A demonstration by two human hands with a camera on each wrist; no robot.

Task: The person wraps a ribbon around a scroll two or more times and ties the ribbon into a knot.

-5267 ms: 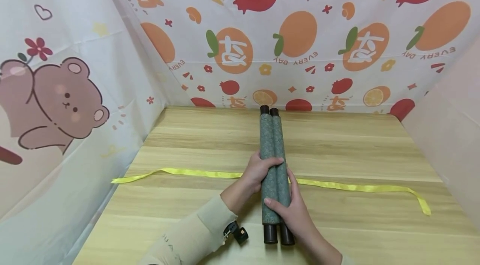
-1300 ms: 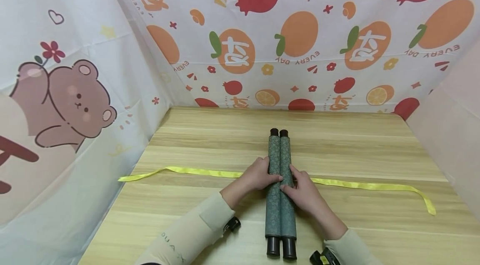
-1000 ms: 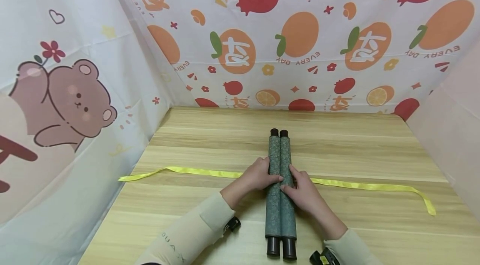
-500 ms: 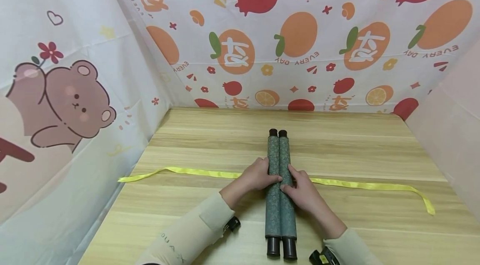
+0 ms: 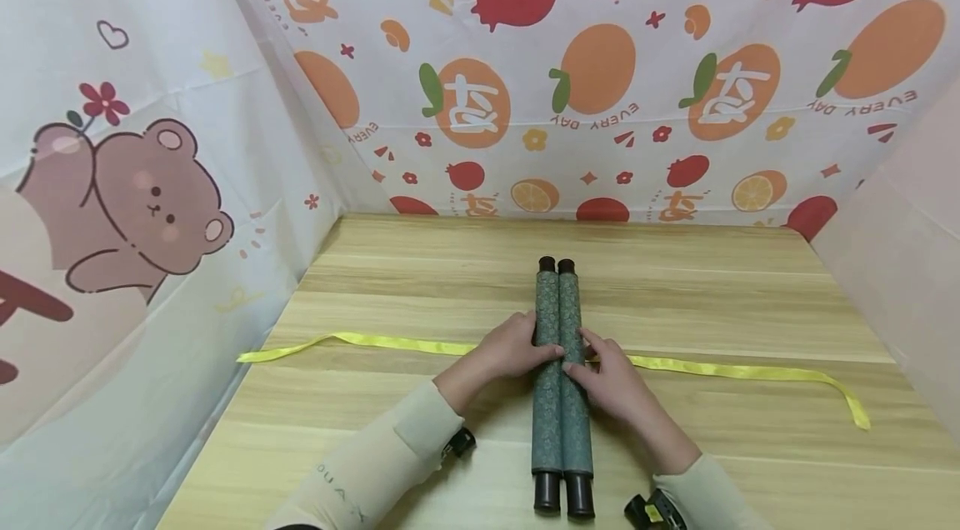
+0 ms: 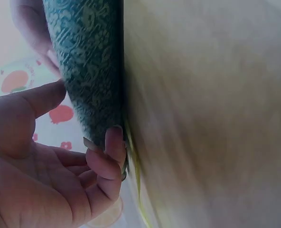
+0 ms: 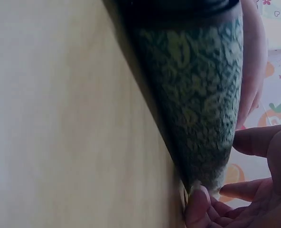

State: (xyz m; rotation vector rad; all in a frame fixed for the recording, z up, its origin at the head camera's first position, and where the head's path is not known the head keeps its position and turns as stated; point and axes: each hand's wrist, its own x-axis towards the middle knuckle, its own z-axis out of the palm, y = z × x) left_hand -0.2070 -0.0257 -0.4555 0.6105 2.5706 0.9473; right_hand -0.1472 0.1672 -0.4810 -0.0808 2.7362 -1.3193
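Note:
A scroll with green patterned cloth and dark end knobs lies lengthwise on the table as two rolls side by side, the left roll (image 5: 547, 422) and the right roll (image 5: 576, 430). My left hand (image 5: 513, 347) holds the left roll near its middle, thumb across the top. The left wrist view shows its curled fingers (image 6: 109, 156) at the roll's lower edge. On the other side my right hand (image 5: 615, 380) holds the right roll, thumb on top, with fingertips (image 7: 197, 204) low against the cloth. Under the scroll passes a yellow ribbon (image 5: 720, 369), its middle hidden.
The ribbon's two ends stretch out left and right over the wooden table (image 5: 405, 280). A fruit-print cloth (image 5: 660, 88) rises behind the table, and a bear-print cloth (image 5: 157, 197) hangs at the left. Small black devices sit at both wrists.
Compared with several seconds ago, the scroll is nearer me and its rolls lie evenly. My right hand has moved farther up its roll. Over the last half second both hands have shifted slightly.

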